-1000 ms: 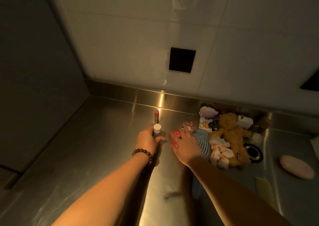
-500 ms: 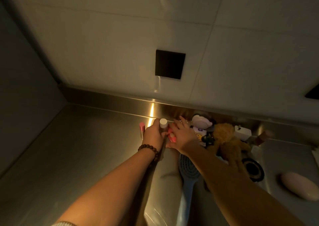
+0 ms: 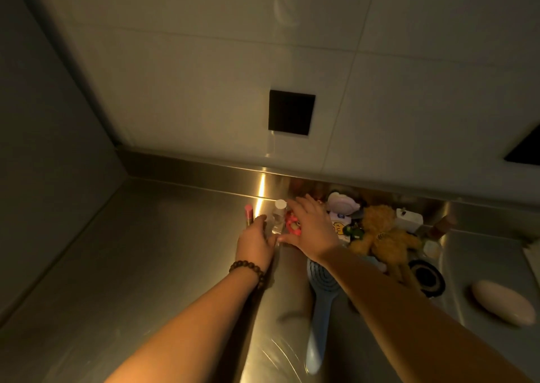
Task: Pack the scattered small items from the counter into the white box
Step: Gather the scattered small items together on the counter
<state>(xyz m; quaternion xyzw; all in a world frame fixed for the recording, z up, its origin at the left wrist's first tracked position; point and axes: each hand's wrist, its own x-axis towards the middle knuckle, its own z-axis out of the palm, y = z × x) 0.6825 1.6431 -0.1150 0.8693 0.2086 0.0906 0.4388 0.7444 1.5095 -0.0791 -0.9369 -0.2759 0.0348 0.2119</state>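
On steel counter [image 3: 146, 265] | clear bottle [image 3: 279, 217], white cap, upright | pink tube [image 3: 248, 214] beside

Left hand [image 3: 254, 243] has let go of the white-capped bottle [image 3: 279, 217], now standing alone.

Steel counter [image 3: 152, 265] in front of me is carrying a pink tube [image 3: 248, 214] and clear bottle [image 3: 279, 216] standing upright, blue hairbrush [image 3: 317, 303] lying flat, brown plush toy [image 3: 382, 236], and possibly a soap bar [image 3: 502, 302] — dim light.

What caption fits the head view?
Both hands, left and right, open beside a white-capped bottle on the steel counter.
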